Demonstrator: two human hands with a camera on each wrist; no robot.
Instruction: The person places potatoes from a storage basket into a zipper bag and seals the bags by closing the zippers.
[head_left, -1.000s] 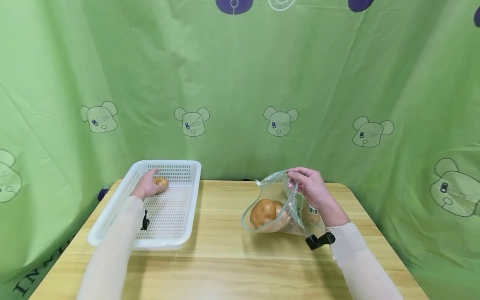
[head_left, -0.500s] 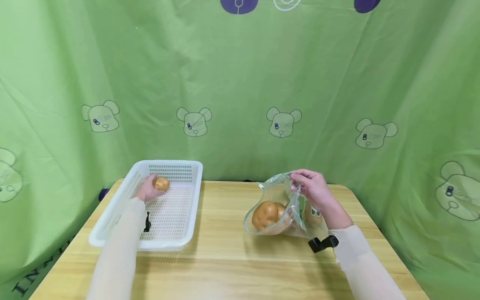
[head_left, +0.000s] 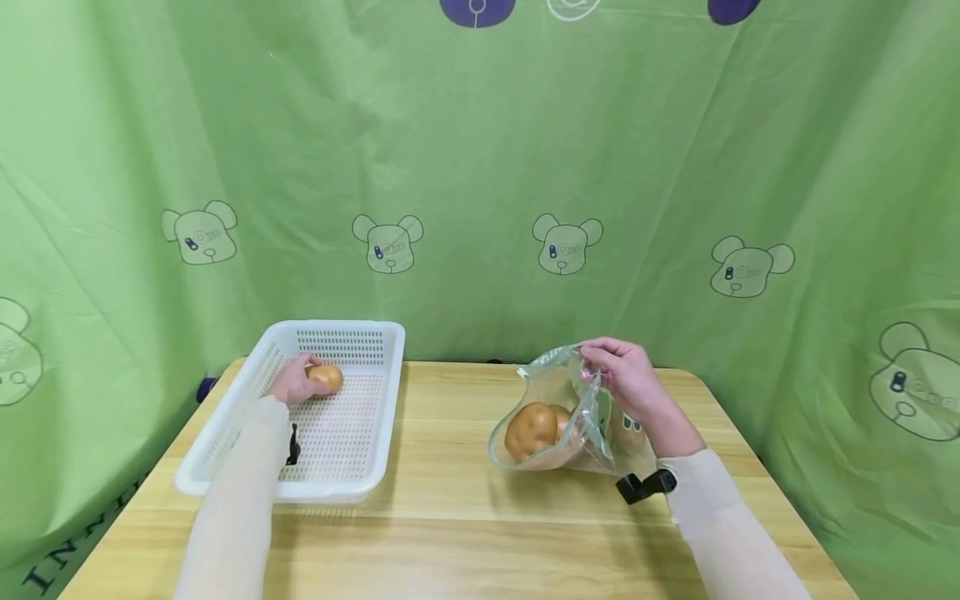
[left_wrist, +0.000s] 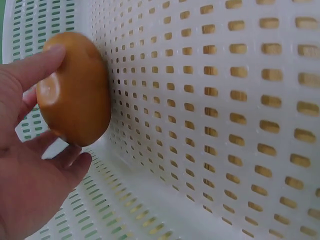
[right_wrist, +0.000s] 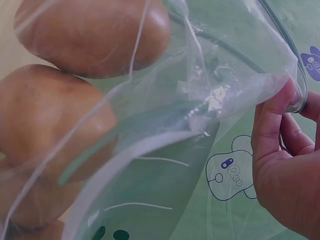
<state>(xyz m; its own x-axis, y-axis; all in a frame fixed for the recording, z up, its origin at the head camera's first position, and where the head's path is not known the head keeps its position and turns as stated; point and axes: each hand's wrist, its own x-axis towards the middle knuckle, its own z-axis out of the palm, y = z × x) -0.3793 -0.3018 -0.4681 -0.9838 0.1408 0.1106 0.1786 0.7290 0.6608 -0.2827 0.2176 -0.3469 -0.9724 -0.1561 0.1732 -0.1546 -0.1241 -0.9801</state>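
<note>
My left hand (head_left: 294, 382) is inside the white basket (head_left: 384, 417), gripping a smooth brown potato (head_left: 326, 380). In the left wrist view the thumb lies across the potato (left_wrist: 77, 90), while the other fingers curl behind and beneath it. Over on the right, my right hand (head_left: 628, 377) pinches the upper edge of a clear plastic zip bag (head_left: 551, 379) between thumb and fingers. The bag's mouth gapes to the left. Several potatoes (right_wrist: 55, 115) lie inside the bag, partly veiled by its creased film in the right wrist view.
The basket stands at the left of a wooden table (head_left: 442, 483), with bare wood between it and the bag. Behind hangs a green curtain (head_left: 465, 292) printed with bear heads. Black cameras (head_left: 645, 485) sit at the wrists.
In the basket, my left hand's fingers have closed round the potato, which has shifted slightly toward me. My right hand and the bag stay nearly where they were.
</note>
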